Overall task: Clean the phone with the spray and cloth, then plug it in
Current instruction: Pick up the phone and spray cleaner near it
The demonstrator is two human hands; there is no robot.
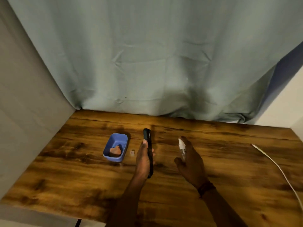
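Note:
My left hand (pixel 143 158) grips a black phone (pixel 147 138) held on edge above the middle of the wooden table (pixel 65 177), screen side turned to the right. My right hand (pixel 191 163) holds a small clear spray bottle (pixel 182 147) with a white nozzle pointed left toward the phone, a short gap apart. A blue rectangular box (pixel 120 138) to the left holds an orange-pink cloth (pixel 115 151). A white charging cable (pixel 277 166) lies along the table's right side, its plug end (pixel 253 145) free.
A small clear cap (pixel 132 152) stands on the table between the blue box and my left hand. A grey-green curtain (pixel 155 54) hangs behind the table. Walls close in on the left and right sides.

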